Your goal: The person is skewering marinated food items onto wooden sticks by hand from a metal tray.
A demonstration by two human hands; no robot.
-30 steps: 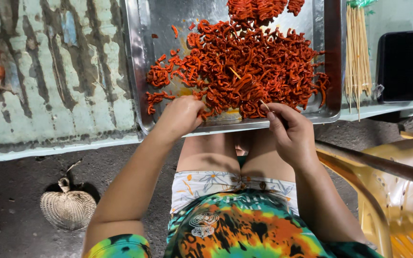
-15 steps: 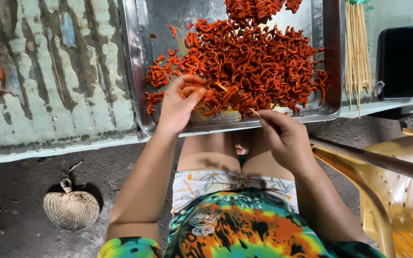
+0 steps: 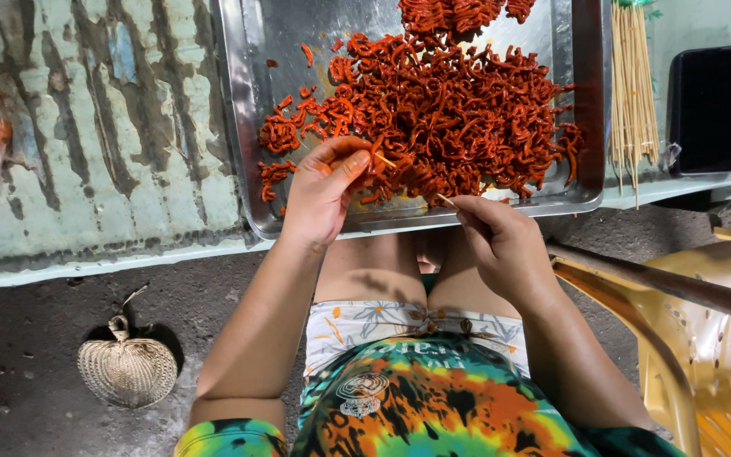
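Skewering step: at frame centre, the left hand (image 3: 323,190) pinches a red meat strip (image 3: 380,158) at the metal tray's (image 3: 243,127) heap; the right hand (image 3: 501,241) grips a bamboo skewer (image 3: 446,200). Next, the point likely needs aligning with the strip.

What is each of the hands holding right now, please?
Left hand: closed on a red strip from the tray.
Right hand: closed on a skewer.
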